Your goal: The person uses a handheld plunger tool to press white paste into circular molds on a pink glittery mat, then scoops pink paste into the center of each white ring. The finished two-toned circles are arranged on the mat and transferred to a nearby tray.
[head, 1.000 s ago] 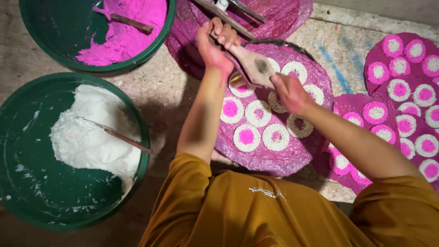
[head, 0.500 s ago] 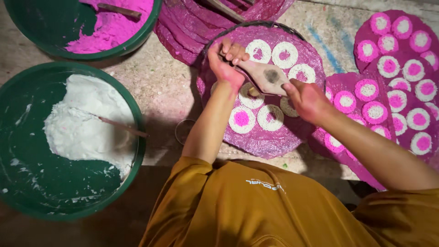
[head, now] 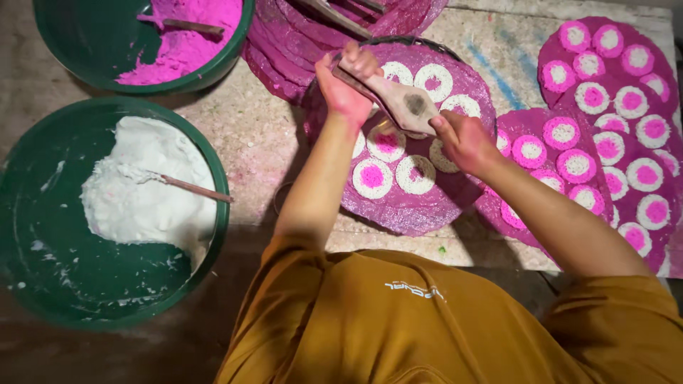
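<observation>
**Wooden mould held over a tray of pink-and-white rounds**

Both hands grip a pale wooden paddle-shaped mould (head: 398, 99) above a round tray lined with magenta sheet (head: 427, 210). The left hand (head: 345, 89) is closed around its upper end; the right hand (head: 462, 139) is curled shut on the lower end. The mould sits tilted, just over the white rings with pink centres (head: 372, 177) already laid out in rows.

A slip or a hard knock here could drop the mould onto the finished rounds beneath and crush or smear them, since they lie close together and look soft and crumbly. A piece released off-centre could land on a neighbour.

The mould is flat, light wood with a dark smudged hollow in its face, stained at the edges. Left of the tray, a green basin of white dough (head: 142, 192) and another of pink dough (head: 185, 35) stand on the speckled counter (head: 256, 121), each with a stick in it. More filled sheets (head: 612, 107) lie to the right.
</observation>
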